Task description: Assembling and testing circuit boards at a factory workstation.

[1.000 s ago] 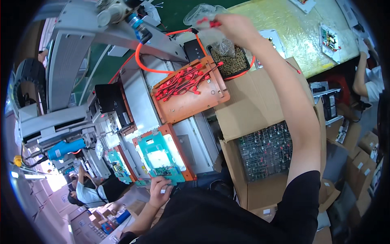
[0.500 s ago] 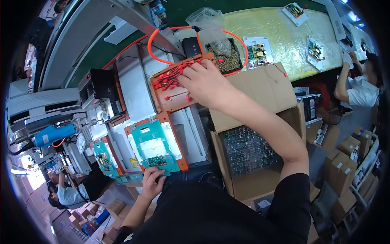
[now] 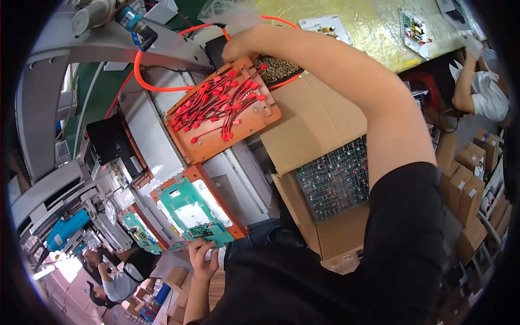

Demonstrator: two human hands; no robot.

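My left hand (image 3: 203,259) is at the near edge of a green fixture plate (image 3: 179,201), fingers curled against that edge. A small green circuit board (image 3: 199,231) lies in the plate's near end, beside a white panel (image 3: 208,194). Beyond the orange tray (image 3: 254,122) reaches my right hand (image 3: 237,47), next to a black box (image 3: 215,51) and a blurred clear plastic bag (image 3: 238,16). Its fingers are mostly hidden, so what they hold cannot be seen. Red-and-black cables (image 3: 216,103) with red connectors lie heaped in the tray.
A bin of small brass-coloured screws (image 3: 276,69) sits under my right forearm. To the right, an open cardboard box (image 3: 319,111) contains bagged circuit boards (image 3: 336,181). An orange hose (image 3: 142,76) loops behind the tray. A co-worker (image 3: 482,89) is at the far right.
My right hand has left the cables and moved farther away, past the tray. The view has shifted, and the cable heap is now uncovered. My left hand stays at the plate's edge.
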